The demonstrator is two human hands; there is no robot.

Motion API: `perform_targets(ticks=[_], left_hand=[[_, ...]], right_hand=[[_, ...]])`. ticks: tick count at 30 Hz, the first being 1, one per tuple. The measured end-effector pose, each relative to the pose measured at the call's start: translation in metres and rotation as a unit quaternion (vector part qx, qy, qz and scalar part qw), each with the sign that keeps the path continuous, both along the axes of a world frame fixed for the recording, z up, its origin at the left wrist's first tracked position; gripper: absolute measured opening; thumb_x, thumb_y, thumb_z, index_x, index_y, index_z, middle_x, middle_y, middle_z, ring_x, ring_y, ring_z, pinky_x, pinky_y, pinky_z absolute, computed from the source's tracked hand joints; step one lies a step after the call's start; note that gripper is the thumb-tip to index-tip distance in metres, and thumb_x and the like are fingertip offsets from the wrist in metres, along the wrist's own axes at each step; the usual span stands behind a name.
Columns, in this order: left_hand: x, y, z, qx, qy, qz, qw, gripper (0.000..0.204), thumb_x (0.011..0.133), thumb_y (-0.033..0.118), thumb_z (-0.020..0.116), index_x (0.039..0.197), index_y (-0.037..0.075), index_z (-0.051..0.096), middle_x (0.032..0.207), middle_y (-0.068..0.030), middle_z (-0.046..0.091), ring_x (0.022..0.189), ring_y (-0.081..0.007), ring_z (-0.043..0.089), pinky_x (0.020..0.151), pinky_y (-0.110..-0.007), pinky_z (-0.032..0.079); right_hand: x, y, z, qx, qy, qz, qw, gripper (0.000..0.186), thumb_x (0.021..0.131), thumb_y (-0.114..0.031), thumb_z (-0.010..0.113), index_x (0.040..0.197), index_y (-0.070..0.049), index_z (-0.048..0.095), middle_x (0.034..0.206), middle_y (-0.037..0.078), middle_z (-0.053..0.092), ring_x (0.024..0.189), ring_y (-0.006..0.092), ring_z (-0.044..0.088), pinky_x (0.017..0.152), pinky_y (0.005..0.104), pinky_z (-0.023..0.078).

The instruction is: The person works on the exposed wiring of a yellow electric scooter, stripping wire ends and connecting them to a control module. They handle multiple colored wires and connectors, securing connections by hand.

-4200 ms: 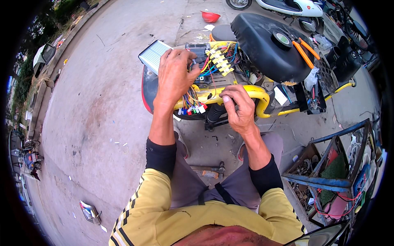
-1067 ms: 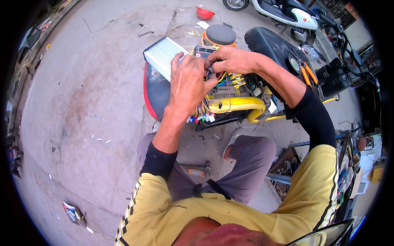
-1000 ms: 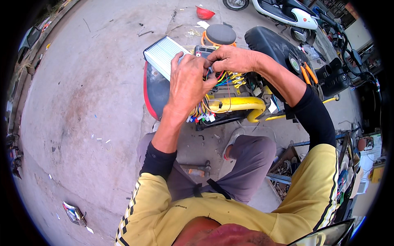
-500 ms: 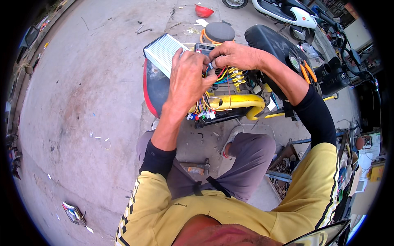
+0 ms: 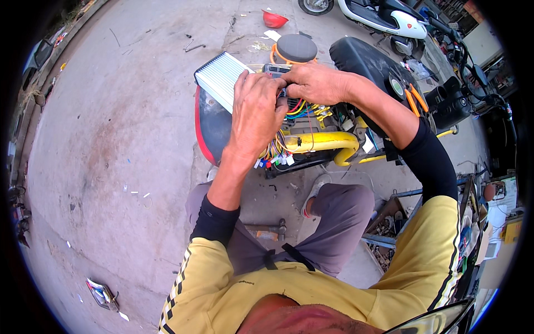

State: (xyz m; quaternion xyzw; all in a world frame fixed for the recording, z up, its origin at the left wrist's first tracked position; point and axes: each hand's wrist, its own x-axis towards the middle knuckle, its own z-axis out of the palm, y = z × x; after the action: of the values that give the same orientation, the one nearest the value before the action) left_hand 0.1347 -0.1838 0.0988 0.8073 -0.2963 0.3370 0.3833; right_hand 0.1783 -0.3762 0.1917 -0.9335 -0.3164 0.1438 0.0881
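My left hand and my right hand meet fingertip to fingertip over the opened body of an electric scooter. Both are closed in a pinch on thin wires; the exact spot they grip is hidden behind the fingers. Red, yellow and blue wires run out below the fingertips toward yellow terminals. A silvery finned metal box lies beside my left hand, on the scooter's dark, red-edged rear part. Under my left wrist hangs a bundle of small plug connectors, next to the yellow frame tube.
The scooter's black seat stands tipped up on the right, with orange-handled pliers beyond it. A round grey-topped stool and a red bowl-shaped thing are farther off. A hammer lies between my legs; a parts crate sits right.
My right hand has turned and moved slightly closer over the left fingertips, covering the small pale-blue piece that showed between them. The left hand has barely shifted.
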Motion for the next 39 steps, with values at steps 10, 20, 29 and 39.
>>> perform_targets(ticks=[10,20,29,39], left_hand=[[-0.003,0.000,0.001,-0.007,0.025,0.005,1.000,0.031,0.079,0.002,0.081,0.109,0.003,0.074,0.098,-0.0100,0.074,0.110,-0.0334,0.067,0.118,-0.055,0.044],[0.001,0.000,-0.004,0.013,-0.007,0.012,1.000,0.025,0.082,0.008,0.081,0.106,0.002,0.073,0.102,-0.0143,0.074,0.113,-0.0324,0.068,0.118,-0.056,0.043],[-0.003,0.001,-0.002,-0.004,0.016,0.009,1.000,0.027,0.081,0.010,0.082,0.105,0.001,0.073,0.096,-0.0123,0.073,0.107,-0.0313,0.068,0.117,-0.053,0.044],[0.001,0.001,-0.002,0.013,0.002,0.004,1.000,0.028,0.077,0.014,0.087,0.098,0.005,0.071,0.084,-0.0055,0.069,0.096,-0.0277,0.068,0.116,-0.052,0.046]], right_hand=[[-0.006,-0.006,-0.021,0.017,-0.109,0.070,0.991,0.038,0.102,-0.027,0.049,0.123,-0.006,0.072,0.109,0.019,0.073,0.110,0.0348,0.064,0.100,0.0535,0.045],[-0.001,-0.011,-0.022,0.002,-0.097,0.073,0.993,0.038,0.104,-0.027,0.046,0.120,-0.005,0.072,0.109,0.018,0.072,0.110,0.0345,0.062,0.105,0.0531,0.041],[-0.003,-0.009,-0.027,0.034,-0.126,0.076,0.989,0.035,0.101,-0.026,0.048,0.113,-0.005,0.074,0.101,0.016,0.070,0.104,0.0328,0.060,0.097,0.0494,0.043],[-0.002,-0.008,-0.021,0.013,-0.093,0.084,0.992,0.036,0.100,-0.029,0.050,0.112,-0.007,0.075,0.101,0.015,0.070,0.105,0.0324,0.060,0.095,0.0492,0.044]])
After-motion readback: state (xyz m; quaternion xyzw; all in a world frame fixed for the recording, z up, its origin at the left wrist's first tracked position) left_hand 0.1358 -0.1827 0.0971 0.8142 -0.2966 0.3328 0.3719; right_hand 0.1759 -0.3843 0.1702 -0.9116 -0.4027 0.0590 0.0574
